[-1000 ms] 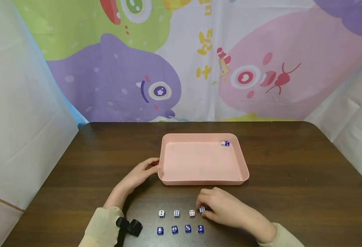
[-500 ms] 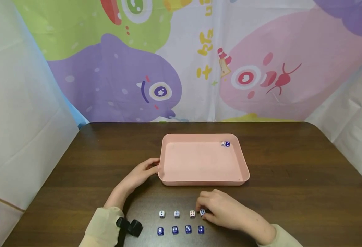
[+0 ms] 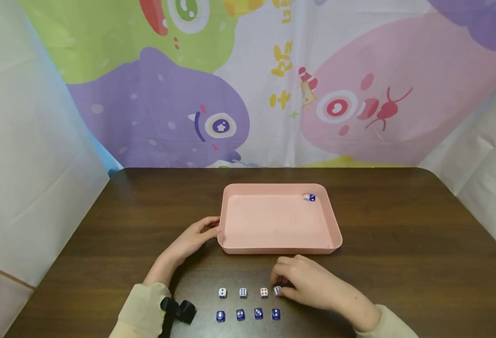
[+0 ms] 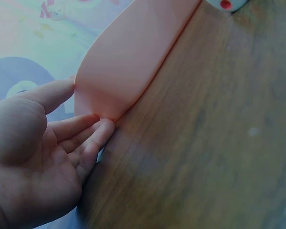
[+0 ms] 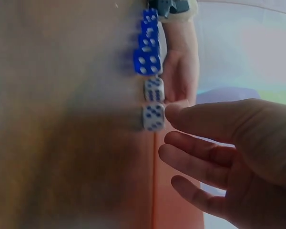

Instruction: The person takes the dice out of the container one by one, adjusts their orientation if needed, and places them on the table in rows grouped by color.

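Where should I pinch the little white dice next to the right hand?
Probably pinch the end white die on its near and far faces, coming from above. Another white die sits close on its left, and the right hand fingers already touch its right side.

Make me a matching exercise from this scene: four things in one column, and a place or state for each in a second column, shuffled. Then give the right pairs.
Things:
1. left hand
2. right hand
3. blue dice
4. pink tray

Places or states:
A. nearest row to the person, four in a line
B. at the right end of the white dice row
C. resting against the tray's left near corner
D. on the table, with two dice in its far right corner

Pairs: 1-C, 2-B, 3-A, 4-D
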Action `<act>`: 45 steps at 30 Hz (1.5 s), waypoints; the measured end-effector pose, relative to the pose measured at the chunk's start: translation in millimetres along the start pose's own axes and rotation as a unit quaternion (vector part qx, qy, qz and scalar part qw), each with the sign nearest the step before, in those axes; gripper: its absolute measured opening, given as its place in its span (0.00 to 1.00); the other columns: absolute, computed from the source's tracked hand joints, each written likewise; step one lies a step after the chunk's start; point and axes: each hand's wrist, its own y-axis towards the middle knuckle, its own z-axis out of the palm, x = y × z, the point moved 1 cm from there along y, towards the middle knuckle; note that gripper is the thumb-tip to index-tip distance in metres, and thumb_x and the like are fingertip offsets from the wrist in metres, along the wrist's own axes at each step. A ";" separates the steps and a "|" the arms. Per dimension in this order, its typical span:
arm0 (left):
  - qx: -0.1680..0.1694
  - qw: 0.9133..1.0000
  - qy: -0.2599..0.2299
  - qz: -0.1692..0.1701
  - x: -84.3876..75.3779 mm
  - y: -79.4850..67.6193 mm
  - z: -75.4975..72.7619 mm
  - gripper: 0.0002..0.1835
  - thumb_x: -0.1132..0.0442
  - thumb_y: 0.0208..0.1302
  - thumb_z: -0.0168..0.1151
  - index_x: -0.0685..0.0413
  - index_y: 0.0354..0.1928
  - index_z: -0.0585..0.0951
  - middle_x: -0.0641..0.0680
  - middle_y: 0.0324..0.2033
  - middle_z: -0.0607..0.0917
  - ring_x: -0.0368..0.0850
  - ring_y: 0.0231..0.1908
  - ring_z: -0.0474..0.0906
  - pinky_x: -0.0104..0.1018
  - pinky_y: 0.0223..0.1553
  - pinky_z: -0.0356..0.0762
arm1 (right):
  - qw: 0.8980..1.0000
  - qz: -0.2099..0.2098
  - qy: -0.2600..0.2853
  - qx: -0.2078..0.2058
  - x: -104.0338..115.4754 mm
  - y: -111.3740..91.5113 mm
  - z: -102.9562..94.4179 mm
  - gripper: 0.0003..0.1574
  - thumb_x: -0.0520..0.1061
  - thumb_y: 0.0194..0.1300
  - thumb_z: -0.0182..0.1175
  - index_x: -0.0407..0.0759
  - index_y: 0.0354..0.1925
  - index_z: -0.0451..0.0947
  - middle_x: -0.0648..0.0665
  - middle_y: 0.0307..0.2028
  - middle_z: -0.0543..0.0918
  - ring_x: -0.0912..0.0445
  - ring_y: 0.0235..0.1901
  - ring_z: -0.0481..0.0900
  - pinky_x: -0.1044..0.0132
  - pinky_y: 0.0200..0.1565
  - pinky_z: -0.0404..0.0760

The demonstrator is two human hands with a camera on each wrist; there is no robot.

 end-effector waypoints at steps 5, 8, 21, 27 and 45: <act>0.005 1.000 -0.005 0.001 1.2 -0.8 1.6 0.25 0.55 0.66 0.52 0.61 0.61 0.67 0.61 0.53 0.74 0.52 0.54 0.69 0.45 0.55 0.64 | 1.000 0.015 0.006 -0.004 -9.0 -1.7 -8.7 0.06 0.42 0.52 0.64 0.51 0.30 0.76 0.58 0.29 0.74 0.66 0.29 0.70 0.69 0.36 0.71; 0.000 1.000 -0.003 0.005 0.9 -0.3 0.7 0.25 0.56 0.66 0.52 0.61 0.60 0.67 0.61 0.53 0.74 0.52 0.53 0.69 0.45 0.54 0.65 | 1.000 0.024 -0.005 -0.014 -16.6 -1.8 -16.7 0.06 0.43 0.53 0.64 0.52 0.30 0.75 0.59 0.28 0.74 0.67 0.28 0.71 0.67 0.36 0.72; 0.001 1.000 -0.002 0.006 -0.7 0.5 0.4 0.25 0.55 0.65 0.53 0.61 0.60 0.67 0.61 0.53 0.74 0.52 0.53 0.69 0.43 0.54 0.65 | 0.991 0.051 -0.082 -0.095 -49.8 2.3 -49.5 0.05 0.41 0.55 0.61 0.50 0.26 0.75 0.59 0.23 0.72 0.66 0.25 0.69 0.71 0.30 0.70; 0.001 1.000 0.002 0.007 -0.2 0.7 0.3 0.25 0.56 0.66 0.52 0.62 0.60 0.67 0.61 0.53 0.74 0.52 0.54 0.69 0.44 0.54 0.66 | 0.982 0.074 -0.136 -0.110 -70.2 6.9 -55.3 0.05 0.39 0.52 0.63 0.48 0.25 0.75 0.55 0.23 0.73 0.63 0.25 0.70 0.63 0.35 0.68; 0.000 1.000 -0.008 0.004 -2.5 -1.0 0.5 0.25 0.56 0.65 0.53 0.61 0.60 0.67 0.61 0.54 0.74 0.52 0.54 0.69 0.46 0.56 0.64 | 0.968 0.112 -0.186 -0.127 -115.6 22.1 -41.4 0.09 0.38 0.52 0.62 0.41 0.35 0.77 0.42 0.37 0.79 0.50 0.38 0.77 0.51 0.40 0.72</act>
